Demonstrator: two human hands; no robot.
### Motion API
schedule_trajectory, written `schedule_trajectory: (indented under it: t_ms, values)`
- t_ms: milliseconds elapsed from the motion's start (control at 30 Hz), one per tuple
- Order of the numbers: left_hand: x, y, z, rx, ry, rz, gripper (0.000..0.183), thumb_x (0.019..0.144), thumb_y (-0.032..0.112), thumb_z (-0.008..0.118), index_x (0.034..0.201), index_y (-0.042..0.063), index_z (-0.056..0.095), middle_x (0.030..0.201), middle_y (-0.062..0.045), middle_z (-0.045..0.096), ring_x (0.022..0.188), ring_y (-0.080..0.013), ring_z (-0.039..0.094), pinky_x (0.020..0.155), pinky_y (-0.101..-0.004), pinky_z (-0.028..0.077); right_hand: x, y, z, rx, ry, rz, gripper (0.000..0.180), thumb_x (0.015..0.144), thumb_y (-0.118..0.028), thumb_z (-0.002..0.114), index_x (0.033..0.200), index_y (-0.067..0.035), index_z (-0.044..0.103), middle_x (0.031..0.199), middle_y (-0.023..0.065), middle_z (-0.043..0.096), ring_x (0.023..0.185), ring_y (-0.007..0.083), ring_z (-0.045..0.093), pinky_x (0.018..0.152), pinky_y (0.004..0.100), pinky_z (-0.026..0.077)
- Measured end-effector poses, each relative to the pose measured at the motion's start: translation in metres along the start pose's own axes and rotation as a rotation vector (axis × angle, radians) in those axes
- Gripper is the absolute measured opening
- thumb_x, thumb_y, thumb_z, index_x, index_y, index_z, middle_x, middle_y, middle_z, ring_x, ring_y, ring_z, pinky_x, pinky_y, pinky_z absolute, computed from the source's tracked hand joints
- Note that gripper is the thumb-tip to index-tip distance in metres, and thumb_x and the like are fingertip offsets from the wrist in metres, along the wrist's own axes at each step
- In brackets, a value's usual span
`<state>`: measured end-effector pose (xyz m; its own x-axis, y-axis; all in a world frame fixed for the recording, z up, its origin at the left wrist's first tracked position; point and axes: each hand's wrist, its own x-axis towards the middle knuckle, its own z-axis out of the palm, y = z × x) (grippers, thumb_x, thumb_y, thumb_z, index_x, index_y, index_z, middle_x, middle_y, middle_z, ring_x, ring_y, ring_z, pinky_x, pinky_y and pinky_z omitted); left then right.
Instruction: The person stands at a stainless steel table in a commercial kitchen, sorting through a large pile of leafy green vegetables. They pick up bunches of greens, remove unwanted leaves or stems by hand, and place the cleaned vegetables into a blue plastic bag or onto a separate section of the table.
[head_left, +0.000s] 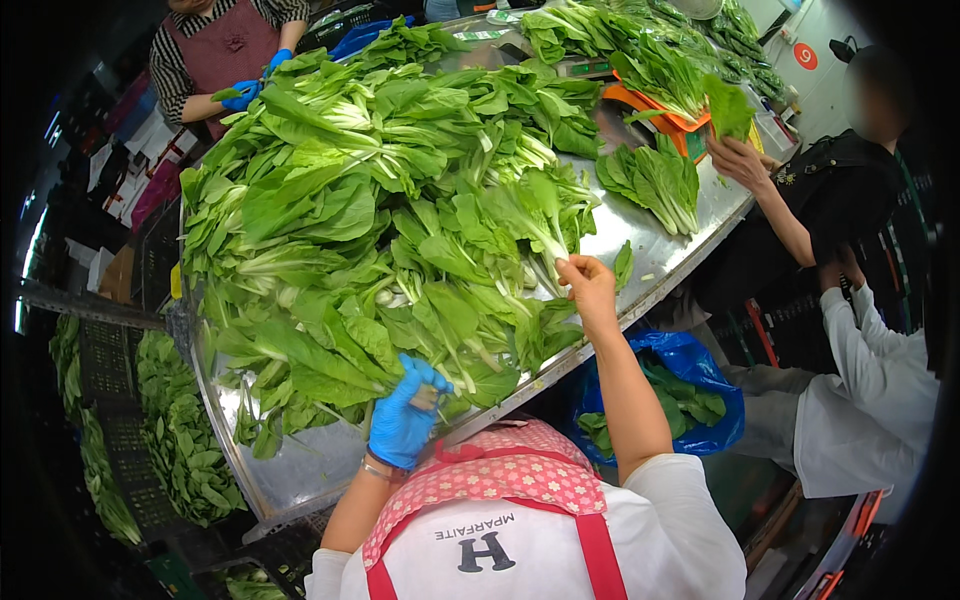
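Observation:
My left hand, in a blue glove, is closed around the stem ends of leafy greens at the near edge of the metal table. Bare and ungloved, my right hand pinches the white stem end of a green leaf over the right side of the heap. A big heap of leafy greens with pale stems covers much of the table. One bunch of greens lies apart, right of the heap, on bare metal.
An orange scale tray holds greens at the back right. A blue plastic bag with leaves stands below the table's right edge. Crates of greens are at left. A gloved co-worker stands across; another person's hand holds a leaf at right.

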<state>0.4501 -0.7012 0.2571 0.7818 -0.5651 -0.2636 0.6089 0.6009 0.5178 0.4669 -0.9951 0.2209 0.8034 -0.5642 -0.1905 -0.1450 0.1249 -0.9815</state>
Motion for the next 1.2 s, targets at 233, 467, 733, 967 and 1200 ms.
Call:
schedule_trajectory:
  t_ms: [233, 467, 733, 967, 1200]
  values:
    - [0.02, -0.01, -0.005, 0.028, 0.088, -0.101, 0.031, 0.087, 0.014, 0.053, 0.112, -0.003, 0.051, 0.103, -0.009, 0.057, 0.093, -0.0192, 0.054, 0.086, -0.0331, 0.043, -0.072, 0.007, 0.041, 0.512, -0.21, 0.144, 0.018, 0.079, -0.005, 0.063, 0.09, -0.002, 0.049, 0.078, 0.0097, 0.061, 0.064, 0.0132, 0.057, 0.049, 0.0209, 0.041]
    - [0.033, -0.031, -0.006, 0.16, 0.2, -0.104, 0.017, 0.08, 0.006, 0.062, 0.096, 0.001, 0.06, 0.093, -0.004, 0.061, 0.085, -0.0123, 0.056, 0.075, -0.0241, 0.044, -0.117, 0.014, 0.065, 0.252, -0.35, 0.026, 0.015, 0.075, -0.004, 0.067, 0.083, -0.004, 0.055, 0.078, 0.003, 0.058, 0.066, 0.0086, 0.053, 0.055, 0.0209, 0.042]
    - [0.028, -0.025, 0.01, 0.155, 0.332, -0.084, 0.004, 0.078, 0.005, 0.063, 0.082, 0.003, 0.063, 0.072, -0.001, 0.058, 0.066, -0.0083, 0.053, 0.059, -0.0208, 0.04, -0.114, 0.021, 0.062, 0.029, -0.407, -0.205, 0.012, 0.075, -0.005, 0.066, 0.08, -0.003, 0.056, 0.089, 0.0055, 0.057, 0.077, 0.0122, 0.053, 0.062, 0.0232, 0.042]
    - [0.031, -0.027, -0.014, 0.078, 0.353, -0.194, 0.009, 0.08, 0.01, 0.061, 0.086, 0.002, 0.06, 0.075, -0.005, 0.059, 0.063, -0.0144, 0.055, 0.058, -0.0229, 0.044, -0.123, 0.016, 0.065, -0.012, -0.34, -0.575, 0.013, 0.075, 0.0, 0.062, 0.083, -0.005, 0.053, 0.095, 0.0087, 0.058, 0.085, 0.0205, 0.054, 0.071, 0.0278, 0.042]
    - [0.017, 0.008, -0.025, 0.232, 0.508, 0.265, 0.011, 0.081, 0.009, 0.06, 0.085, -0.002, 0.062, 0.08, -0.009, 0.061, 0.073, -0.0148, 0.056, 0.066, -0.023, 0.043, -0.071, -0.009, 0.033, -0.656, -0.497, -0.764, 0.008, 0.072, -0.008, 0.065, 0.078, -0.005, 0.06, 0.083, 0.0132, 0.062, 0.08, 0.0278, 0.059, 0.073, 0.0345, 0.045]
